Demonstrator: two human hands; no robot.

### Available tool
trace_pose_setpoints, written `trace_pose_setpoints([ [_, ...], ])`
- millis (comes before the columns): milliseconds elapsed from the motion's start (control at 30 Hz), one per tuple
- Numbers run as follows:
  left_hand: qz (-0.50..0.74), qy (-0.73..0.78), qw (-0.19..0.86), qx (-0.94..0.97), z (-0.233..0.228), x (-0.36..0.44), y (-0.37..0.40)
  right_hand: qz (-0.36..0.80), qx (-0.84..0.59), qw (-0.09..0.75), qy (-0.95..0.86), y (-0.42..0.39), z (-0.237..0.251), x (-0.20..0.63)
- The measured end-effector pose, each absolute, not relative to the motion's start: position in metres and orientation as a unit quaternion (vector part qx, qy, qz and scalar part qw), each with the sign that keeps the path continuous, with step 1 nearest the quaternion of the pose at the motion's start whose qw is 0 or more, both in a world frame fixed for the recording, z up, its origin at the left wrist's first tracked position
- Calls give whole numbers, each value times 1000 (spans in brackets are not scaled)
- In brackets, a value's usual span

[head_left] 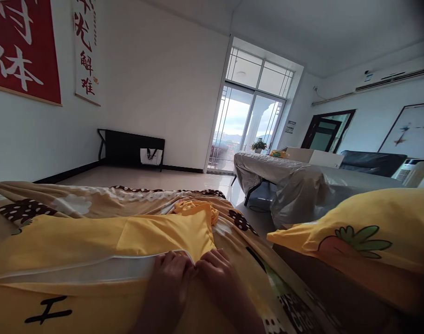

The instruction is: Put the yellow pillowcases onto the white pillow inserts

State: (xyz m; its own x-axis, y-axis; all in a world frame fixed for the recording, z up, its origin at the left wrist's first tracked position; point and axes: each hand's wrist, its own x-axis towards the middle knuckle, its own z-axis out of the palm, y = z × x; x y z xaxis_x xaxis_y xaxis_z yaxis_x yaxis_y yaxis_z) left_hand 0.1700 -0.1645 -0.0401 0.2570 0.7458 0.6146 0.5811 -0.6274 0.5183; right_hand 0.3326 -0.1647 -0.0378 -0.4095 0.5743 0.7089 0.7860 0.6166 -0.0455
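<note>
A yellow pillowcase [82, 232] lies across the foreground with its long white-edged zipper [138, 256] gaping. White material [93, 273] shows through the slit, and a black printed mark is below it. At the right end of the opening, my left hand [172, 273] is closed on the zipper edge, fingers curled over it. My right hand [217, 269] grips the fabric right beside it, at the zipper's corner. The two hands nearly touch; the zipper pull, if there, is hidden by the fingers.
Beneath is a brown and cream patterned blanket [103, 199], with a bunched yellow cloth [184, 206] behind the pillowcase. A plump yellow pillow [400, 222] with a carrot print sits at the right. Farther back stand a plastic-covered table [295, 181] and a folded black frame [128, 146].
</note>
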Motion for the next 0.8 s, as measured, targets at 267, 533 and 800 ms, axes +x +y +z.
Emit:
trace_pose_setpoints([
  [267, 406, 438, 93, 796, -41, 170, -165, -142, -424, 330, -831, -167, -37, 334],
  [533, 440, 379, -46, 812, -41, 170, -173, -33, -416, 359, -835, -180, -21, 340],
  [800, 462, 360, -3, 811, -49, 173, -171, 59, -441, 384, -809, -185, -14, 335],
])
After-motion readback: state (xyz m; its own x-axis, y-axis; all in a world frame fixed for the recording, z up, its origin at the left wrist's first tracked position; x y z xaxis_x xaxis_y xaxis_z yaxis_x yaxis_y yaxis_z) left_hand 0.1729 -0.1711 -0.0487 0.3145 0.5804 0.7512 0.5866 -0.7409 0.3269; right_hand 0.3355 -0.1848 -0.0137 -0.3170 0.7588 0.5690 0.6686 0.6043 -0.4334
